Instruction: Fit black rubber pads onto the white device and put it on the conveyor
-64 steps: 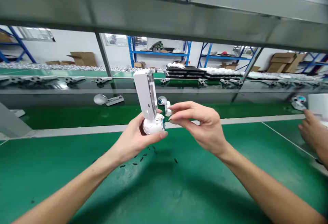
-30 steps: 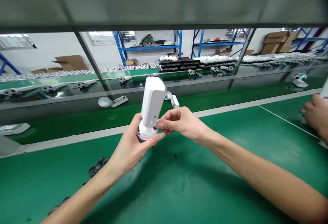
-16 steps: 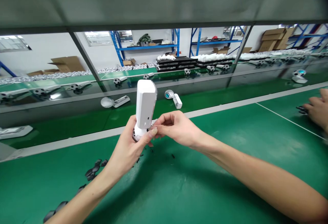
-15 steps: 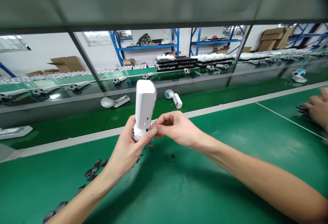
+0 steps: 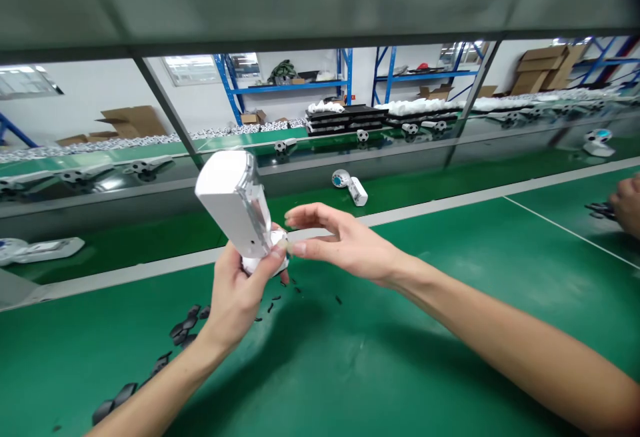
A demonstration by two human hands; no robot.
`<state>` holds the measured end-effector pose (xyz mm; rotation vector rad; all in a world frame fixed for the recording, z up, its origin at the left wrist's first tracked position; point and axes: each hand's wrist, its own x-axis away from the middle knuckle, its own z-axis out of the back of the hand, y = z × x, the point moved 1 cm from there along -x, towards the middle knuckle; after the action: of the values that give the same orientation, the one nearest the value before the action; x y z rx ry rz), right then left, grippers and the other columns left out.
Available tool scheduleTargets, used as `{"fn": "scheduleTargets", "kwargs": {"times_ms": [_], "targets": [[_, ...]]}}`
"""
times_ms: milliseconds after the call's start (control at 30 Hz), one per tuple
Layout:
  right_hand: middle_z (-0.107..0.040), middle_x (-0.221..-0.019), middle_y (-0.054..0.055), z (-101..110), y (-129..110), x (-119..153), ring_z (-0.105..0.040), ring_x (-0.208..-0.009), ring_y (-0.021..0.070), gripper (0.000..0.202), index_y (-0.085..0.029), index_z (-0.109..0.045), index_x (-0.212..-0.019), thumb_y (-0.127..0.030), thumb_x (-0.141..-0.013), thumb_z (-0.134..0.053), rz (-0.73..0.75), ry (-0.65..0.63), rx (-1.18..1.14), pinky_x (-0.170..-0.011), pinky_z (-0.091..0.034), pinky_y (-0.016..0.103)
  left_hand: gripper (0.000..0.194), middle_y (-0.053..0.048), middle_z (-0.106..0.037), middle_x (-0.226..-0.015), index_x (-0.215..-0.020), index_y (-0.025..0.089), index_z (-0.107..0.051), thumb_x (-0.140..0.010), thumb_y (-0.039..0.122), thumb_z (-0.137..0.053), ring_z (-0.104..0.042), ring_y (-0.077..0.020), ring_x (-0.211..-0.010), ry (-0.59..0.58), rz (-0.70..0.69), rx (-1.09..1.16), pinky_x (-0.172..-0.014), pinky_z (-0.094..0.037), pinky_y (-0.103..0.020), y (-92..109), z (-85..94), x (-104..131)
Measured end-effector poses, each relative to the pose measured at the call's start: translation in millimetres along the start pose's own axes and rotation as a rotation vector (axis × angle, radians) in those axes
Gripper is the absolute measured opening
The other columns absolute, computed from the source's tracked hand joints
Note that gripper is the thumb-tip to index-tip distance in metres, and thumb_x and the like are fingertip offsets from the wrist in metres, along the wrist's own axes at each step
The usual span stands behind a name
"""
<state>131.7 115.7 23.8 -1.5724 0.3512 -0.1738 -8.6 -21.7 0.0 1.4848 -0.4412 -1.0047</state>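
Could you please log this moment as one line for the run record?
left hand: holds white plastic handheld device, tilted | right hand: open, fingertips at device base | green mat: small black parts

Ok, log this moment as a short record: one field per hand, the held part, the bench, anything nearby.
left hand: gripping the round base of the white device, which tilts up and to the left
right hand: open, fingertips at the device's base, holding nothing visible
bench: green mat
small black parts: scattered on the mat below the left hand
similar device: lying further back on the green belt
another person's hand: at the right edge
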Motion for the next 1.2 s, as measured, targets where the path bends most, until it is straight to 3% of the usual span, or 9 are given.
{"fn": "scheduleTargets", "kwargs": {"times_ms": [100, 200, 400, 600, 833, 933, 1000, 1100, 1200], "targets": [[-0.051, -0.164, 0.009, -9.5, 7.0, -4.7, -0.054, -0.147, 0.0251, 0.085, -0.026, -0.056, -0.152, -0.041, -0.079, -0.095, -0.02, -0.153, -0.123, -0.112, -0.052, 0.032, 0.035, -0.003, -0.071, -0.079, -0.09, 0.019, -0.072, -0.082, 0.05, -0.084, -0.064, -0.0202, -0.068, -0.015, -0.034, -0.031, -0.061, -0.056, -0.031, -4.5, 1.1, 3.3], [-0.058, -0.157, 0.008, -18.7, 10.7, -7.9, -0.064, -0.132, 0.0252, 0.099, -0.026, -0.055, -0.154, -0.042, -0.068, -0.102, -0.031, -0.198, -0.221, -0.104, -0.055, 0.03, 0.03, -0.006, -0.075, -0.082, -0.086, 0.019, -0.074, -0.08, 0.047, -0.084, -0.069, -0.0241, -0.075, -0.03, -0.06, -0.071, -0.066, -0.058, -0.033, -1.7, 0.9, 5.0], [-0.072, -0.133, 0.005, -24.7, 8.9, -0.4, -0.068, -0.114, 0.021, 0.078, -0.024, -0.067, -0.141, -0.031, -0.07, -0.099, -0.018, -0.119, -0.24, -0.096, -0.056, 0.028, 0.032, -0.003, -0.073, -0.079, -0.079, 0.02, -0.071, -0.081, 0.048, -0.087, -0.069, -0.0215, -0.074, -0.033, -0.114, -0.015, -0.074, -0.061, -0.034, 3.6, -2.6, 6.8], [-0.067, -0.144, 0.006, -34.6, 8.9, -2.7, -0.067, -0.111, 0.0209, 0.065, -0.023, -0.07, -0.135, -0.032, -0.075, -0.094, -0.03, -0.058, -0.157, -0.087, -0.057, 0.028, 0.037, -0.001, -0.072, -0.082, -0.097, 0.021, -0.07, -0.079, 0.048, -0.087, -0.065, -0.0182, -0.065, 0.016, -0.067, 0.074, -0.063, -0.061, -0.032, -1.5, 1.6, 14.0], [-0.07, -0.14, 0.006, -76.2, 7.4, -38.2, -0.071, -0.107, 0.018, 0.067, -0.026, -0.057, -0.157, -0.048, -0.097, -0.079, -0.13, -0.395, -0.008, -0.093, -0.058, 0.03, 0.042, -0.001, -0.068, -0.078, -0.096, 0.019, -0.071, -0.071, 0.044, -0.093, -0.063, -0.0158, -0.057, 0.211, 0.331, 0.064, -0.046, -0.051, -0.023, 27.0, 65.2, 47.1], [-0.07, -0.142, 0.009, -87.2, 15.0, -51.8, -0.071, -0.117, 0.0203, 0.051, -0.022, -0.065, -0.146, -0.046, -0.101, -0.074, -0.117, -0.333, 0.174, -0.09, -0.058, 0.028, 0.051, -0.003, -0.072, -0.084, -0.107, 0.02, -0.07, -0.07, 0.046, -0.095, -0.065, -0.0169, -0.06, 0.247, 0.474, 0.053, -0.047, -0.054, -0.025, 39.2, 98.1, 70.4], [-0.076, -0.129, 0.007, -94.7, 24.3, -59.1, -0.074, -0.11, 0.0206, 0.036, -0.02, -0.073, -0.131, -0.041, -0.101, -0.075, -0.098, -0.284, 0.436, -0.085, -0.056, 0.029, 0.06, -0.004, -0.072, -0.082, -0.112, 0.021, -0.068, -0.067, 0.045, -0.098, -0.064, -0.0177, -0.061, 0.304, 0.516, 0.048, -0.048, -0.055, -0.026, 43.2, 115.6, 86.8], [-0.081, -0.11, 0.004, -114.2, 40.6, -64.5, -0.075, -0.105, 0.0239, 0.016, -0.023, -0.081, -0.11, -0.035, -0.1, -0.076, -0.066, -0.366, 0.834, -0.085, -0.052, 0.032, 0.071, -0.002, -0.072, -0.082, -0.116, 0.022, -0.064, -0.058, 0.037, -0.103, -0.063, -0.0169, -0.061, 0.43, 0.49, 0.003, -0.054, -0.058, -0.028, 45.9, 132.4, 109.0], [-0.082, -0.109, 0.007, -139.4, 54.2, -63.8, -0.075, -0.107, 0.031, 0.017, -0.023, -0.083, -0.106, -0.036, -0.096, -0.081, -0.08, -0.414, 0.953, -0.081, -0.049, 0.034, 0.074, -0.001, -0.071, -0.085, -0.119, 0.023, -0.061, -0.059, 0.034, -0.103, -0.066, -0.0176, -0.068, 0.487, 0.46, -0.042, -0.061, -0.058, -0.028, 46.8, 139.4, 126.3]]}}
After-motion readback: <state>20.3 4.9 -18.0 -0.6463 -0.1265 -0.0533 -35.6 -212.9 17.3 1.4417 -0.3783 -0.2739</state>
